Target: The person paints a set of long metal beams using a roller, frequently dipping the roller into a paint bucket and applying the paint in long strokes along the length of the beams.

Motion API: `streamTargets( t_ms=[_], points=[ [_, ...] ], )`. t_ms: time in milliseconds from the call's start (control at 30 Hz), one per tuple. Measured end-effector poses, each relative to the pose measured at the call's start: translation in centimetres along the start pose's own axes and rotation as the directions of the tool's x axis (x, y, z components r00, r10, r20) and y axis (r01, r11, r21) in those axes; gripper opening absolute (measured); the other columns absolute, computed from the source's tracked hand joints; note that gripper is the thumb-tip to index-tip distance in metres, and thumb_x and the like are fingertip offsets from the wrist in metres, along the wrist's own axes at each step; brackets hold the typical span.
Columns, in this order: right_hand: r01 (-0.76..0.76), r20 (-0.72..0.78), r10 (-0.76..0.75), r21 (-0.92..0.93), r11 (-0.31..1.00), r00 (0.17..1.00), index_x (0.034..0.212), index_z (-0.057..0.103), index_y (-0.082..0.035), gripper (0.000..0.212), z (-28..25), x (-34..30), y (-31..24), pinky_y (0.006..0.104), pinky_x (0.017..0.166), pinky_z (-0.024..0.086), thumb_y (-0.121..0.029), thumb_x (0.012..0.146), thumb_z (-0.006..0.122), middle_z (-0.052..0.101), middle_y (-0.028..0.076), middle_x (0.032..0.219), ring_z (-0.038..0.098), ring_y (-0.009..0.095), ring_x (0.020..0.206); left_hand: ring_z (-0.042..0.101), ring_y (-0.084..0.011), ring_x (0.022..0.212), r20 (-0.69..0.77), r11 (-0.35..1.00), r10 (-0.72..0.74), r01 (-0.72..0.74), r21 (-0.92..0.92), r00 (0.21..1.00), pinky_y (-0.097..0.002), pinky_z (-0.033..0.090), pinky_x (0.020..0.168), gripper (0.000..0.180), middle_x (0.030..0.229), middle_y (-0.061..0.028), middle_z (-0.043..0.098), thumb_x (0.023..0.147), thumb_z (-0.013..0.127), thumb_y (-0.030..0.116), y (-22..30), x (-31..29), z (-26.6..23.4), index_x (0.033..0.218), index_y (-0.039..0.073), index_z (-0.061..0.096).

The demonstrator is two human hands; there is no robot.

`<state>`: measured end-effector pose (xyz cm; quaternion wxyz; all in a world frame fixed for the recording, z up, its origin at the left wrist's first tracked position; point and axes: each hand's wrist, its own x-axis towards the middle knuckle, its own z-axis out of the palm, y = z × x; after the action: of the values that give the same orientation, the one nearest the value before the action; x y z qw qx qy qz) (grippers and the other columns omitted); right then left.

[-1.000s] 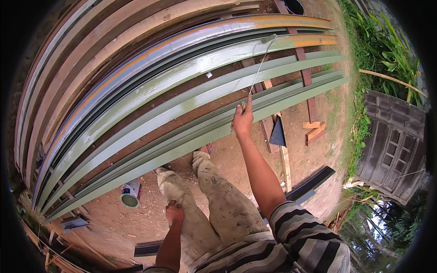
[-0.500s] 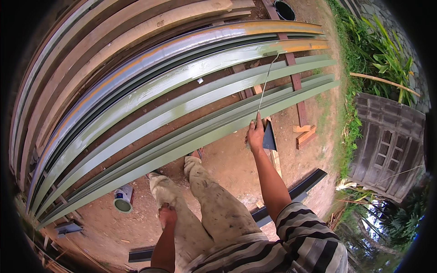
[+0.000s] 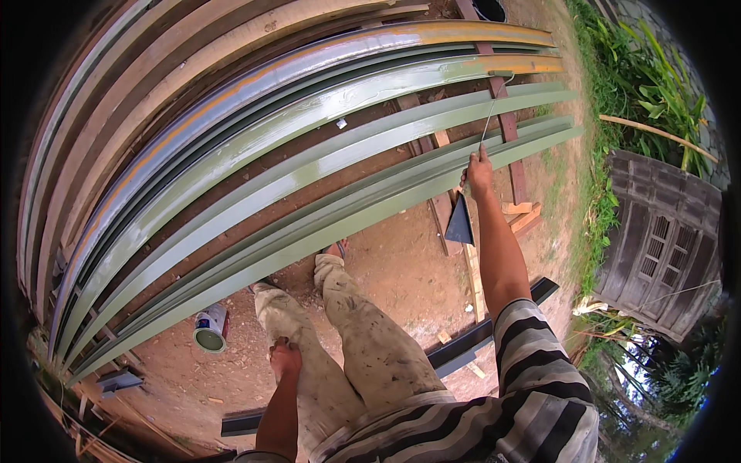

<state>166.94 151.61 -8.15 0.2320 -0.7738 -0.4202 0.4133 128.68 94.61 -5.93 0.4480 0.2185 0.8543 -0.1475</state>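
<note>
My right hand (image 3: 478,171) is closed around the handle of a paint roller (image 3: 488,116). Its thin metal rod reaches away to a small roller head, which meets the right end of a long steel beam (image 3: 324,109). Pale green paint, wet and shiny in places, covers most of that beam; its right tip is still orange-brown. My left hand (image 3: 285,358) rests on my left trouser leg with the fingers curled in; whatever they may hold is hidden. Nearer to me, more green beams (image 3: 340,150) lie side by side.
A paint can (image 3: 211,330) lies tipped near my feet. Reddish crossbars (image 3: 507,127) carry the beams. Timber planks (image 3: 185,85) are stacked beyond. A dark metal bar (image 3: 494,328) and wood offcuts (image 3: 526,219) lie to the right, by a dark triangular plate (image 3: 460,221). A black bucket (image 3: 489,9) stands at the far end.
My right hand has moved right and farther away, taking the roller toward the orange end of the beam. The left hand has stayed on the trouser leg.
</note>
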Motion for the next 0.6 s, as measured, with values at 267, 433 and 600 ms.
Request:
streamTargets(
  t_ms=[267,433,600],
  points=[
    [0.142,0.195,-0.051,-0.489,0.861,0.980,0.164,0.026,-0.025,0.068,7.1,-26.4,5.6,0.0568,0.068,0.048,-0.016,0.101,0.050,0.065,0.030,0.076,0.064,0.050,0.070,0.066,-0.0396,0.109,0.002,0.998,0.021,-0.020,-0.053,1.000,-0.0509,0.053,0.093,0.036,0.117,-0.0198,0.069,0.089,0.064,0.029,-1.0,0.3,0.2,0.120,0.011,0.068],
    [0.203,0.200,-0.107,-0.557,0.805,0.974,0.164,0.026,-0.027,0.067,7.6,-29.0,5.2,0.0570,0.069,0.049,-0.016,0.102,0.050,0.067,0.030,0.077,0.065,0.050,0.071,0.065,-0.0380,0.111,-0.015,0.994,0.019,-0.020,-0.112,1.000,-0.0506,0.053,0.094,0.034,0.117,-0.0162,0.070,0.089,0.064,0.027,-2.1,0.5,0.5,0.119,0.012,0.069],
    [0.121,0.036,-0.118,-0.455,0.882,0.992,0.162,0.031,-0.020,0.062,4.0,-16.2,3.4,0.0485,0.055,0.052,-0.017,0.103,0.050,0.065,0.022,0.066,0.064,0.035,0.051,0.064,-0.0374,0.112,-0.024,0.996,0.038,-0.040,-0.080,0.999,-0.0508,0.053,0.094,0.031,0.116,-0.0139,0.070,0.088,0.064,0.027,-2.4,0.5,0.1,0.115,0.011,0.068]
  ],
)
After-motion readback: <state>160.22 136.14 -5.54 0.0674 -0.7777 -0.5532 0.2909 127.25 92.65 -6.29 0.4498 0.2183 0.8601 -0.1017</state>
